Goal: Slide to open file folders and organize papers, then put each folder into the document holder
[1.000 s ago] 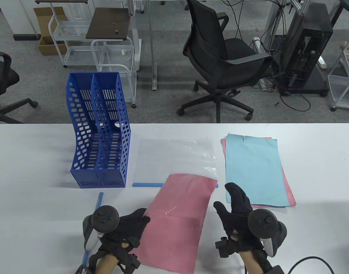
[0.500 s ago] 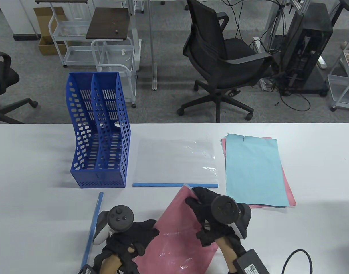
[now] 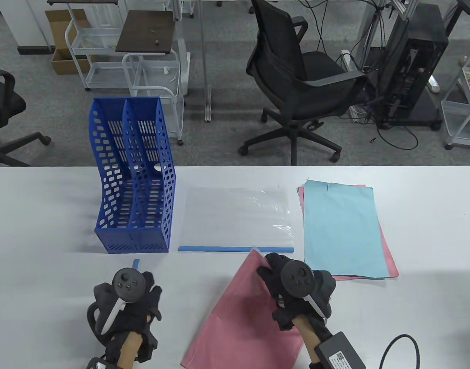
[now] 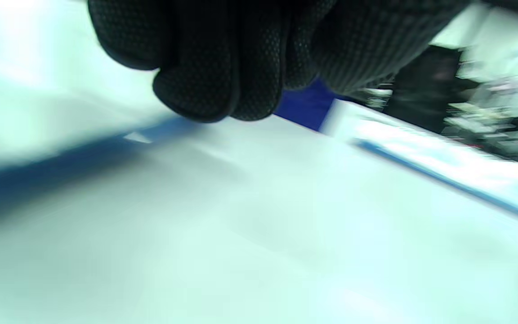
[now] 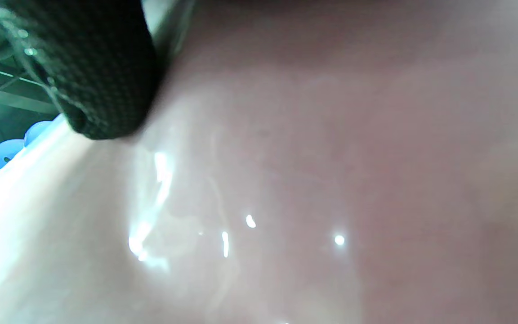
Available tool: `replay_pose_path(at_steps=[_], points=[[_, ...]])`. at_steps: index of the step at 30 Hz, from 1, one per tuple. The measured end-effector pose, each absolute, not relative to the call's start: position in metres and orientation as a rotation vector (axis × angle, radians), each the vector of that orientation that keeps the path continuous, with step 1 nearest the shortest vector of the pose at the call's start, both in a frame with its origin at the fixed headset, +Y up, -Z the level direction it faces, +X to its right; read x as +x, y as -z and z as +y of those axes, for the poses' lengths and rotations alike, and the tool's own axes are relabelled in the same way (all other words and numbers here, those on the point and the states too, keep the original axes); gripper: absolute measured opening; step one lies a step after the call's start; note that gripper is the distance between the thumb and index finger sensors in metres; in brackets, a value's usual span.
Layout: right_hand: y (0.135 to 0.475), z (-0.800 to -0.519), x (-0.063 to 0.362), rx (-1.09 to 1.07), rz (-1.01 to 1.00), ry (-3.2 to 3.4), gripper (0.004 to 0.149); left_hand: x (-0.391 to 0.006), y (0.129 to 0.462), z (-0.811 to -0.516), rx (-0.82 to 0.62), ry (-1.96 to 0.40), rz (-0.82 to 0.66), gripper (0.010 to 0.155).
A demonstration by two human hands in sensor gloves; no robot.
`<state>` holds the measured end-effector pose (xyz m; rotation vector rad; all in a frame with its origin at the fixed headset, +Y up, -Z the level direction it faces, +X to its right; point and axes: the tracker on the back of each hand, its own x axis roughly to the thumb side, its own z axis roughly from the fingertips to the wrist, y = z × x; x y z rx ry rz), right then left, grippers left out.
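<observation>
A clear folder with pink paper inside [image 3: 242, 319] lies tilted at the table's front, and it fills the right wrist view [image 5: 308, 180]. My right hand [image 3: 268, 263] pinches its far corner, a fingertip [image 5: 101, 67] lying on the plastic. My left hand [image 3: 149, 289] sits over a loose blue slide bar [image 3: 136, 263]; its curled fingers [image 4: 205, 90] come down at the bar [image 4: 61, 162], the grip unclear. An empty clear folder [image 3: 236, 215] with its own blue slide bar [image 3: 235, 249] lies mid-table. The blue document holder [image 3: 133, 180] stands at the left.
A stack of light blue and pink papers [image 3: 340, 228] lies to the right of the clear folder. A cable and a black box [image 3: 338, 351] trail from my right wrist. Office chairs and carts stand beyond the table's far edge.
My left hand let go of the pink folder's left edge and moved left onto the loose blue bar. My right hand came in, took the folder's far corner, and the folder slid nearer.
</observation>
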<state>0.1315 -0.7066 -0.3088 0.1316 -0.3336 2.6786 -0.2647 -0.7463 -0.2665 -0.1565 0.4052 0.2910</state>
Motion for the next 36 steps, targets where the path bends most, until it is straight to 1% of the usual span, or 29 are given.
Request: replay_pose_path(at_steps=[1,3,5,6,7,8,10,12,16,18,20,23,24,26,27,28,30,32,35,36], points=[[0.309,-0.706,0.132,0.129,-0.336,-2.685,0.044,-0.271,0.267,-0.749,-0.172,-0.259,0.460,0.060],[0.309,-0.706,0.132,0.134,-0.332,-2.693,0.044,-0.280,0.270,-0.756,-0.257,-0.218,0.544,0.065],[0.309,-0.706,0.131,0.135,-0.336,-2.703,0.044,-0.282,0.274,-0.765,-0.324,-0.186,0.574,0.066],[0.309,-0.706,0.131,0.139,-0.336,-2.712,0.044,-0.280,0.277,-0.773,-0.394,-0.182,0.558,0.064],[0.310,-0.707,0.130,0.142,-0.332,-2.719,0.044,-0.277,0.278,-0.774,-0.417,-0.164,0.559,0.066],[0.310,-0.708,0.130,0.146,-0.323,-2.732,0.044,-0.271,0.281,-0.773,-0.339,-0.083,0.568,0.061],[0.311,-0.710,0.129,0.157,-0.306,-2.741,0.044,-0.261,0.286,-0.775,-0.355,-0.030,0.562,0.055],[0.312,-0.712,0.127,0.174,-0.282,-2.754,0.044,-0.253,0.290,-0.776,-0.354,0.032,0.559,0.056],[0.312,-0.715,0.124,0.201,-0.261,-2.766,0.044,-0.245,0.292,-0.776,-0.332,0.060,0.544,0.053],[0.312,-0.715,0.124,0.208,-0.251,-2.761,0.044,-0.243,0.290,-0.770,-0.374,-0.057,0.498,0.052],[0.312,-0.715,0.123,0.219,-0.246,-2.754,0.044,-0.233,0.289,-0.761,-0.431,-0.291,0.387,0.051],[0.311,-0.716,0.120,0.251,-0.232,-2.743,0.044,-0.212,0.292,-0.741,-0.428,-0.529,0.229,0.051],[0.311,-0.716,0.118,0.273,-0.224,-2.739,0.044,-0.203,0.295,-0.729,-0.414,-0.615,0.166,0.051],[0.310,-0.717,0.115,0.312,-0.208,-2.737,0.044,-0.189,0.302,-0.708,-0.335,-0.755,0.058,0.051],[0.309,-0.717,0.113,0.368,-0.193,-2.722,0.044,-0.183,0.307,-0.697,-0.270,-0.836,-0.026,0.051],[0.308,-0.716,0.112,0.406,-0.184,-2.707,0.044,-0.181,0.310,-0.692,-0.230,-0.886,-0.052,0.051],[0.306,-0.715,0.108,0.473,-0.155,-2.675,0.044,-0.180,0.311,-0.681,-0.136,-1.017,-0.061,0.050],[0.304,-0.715,0.103,0.543,-0.120,-2.633,0.044,-0.187,0.311,-0.675,0.010,-1.128,-0.100,0.051],[0.301,-0.715,0.098,0.607,-0.111,-2.639,0.043,-0.204,0.309,-0.677,0.131,-1.255,-0.065,0.051],[0.301,-0.715,0.097,0.616,-0.113,-2.652,0.043,-0.209,0.309,-0.678,0.146,-1.285,-0.057,0.051]])
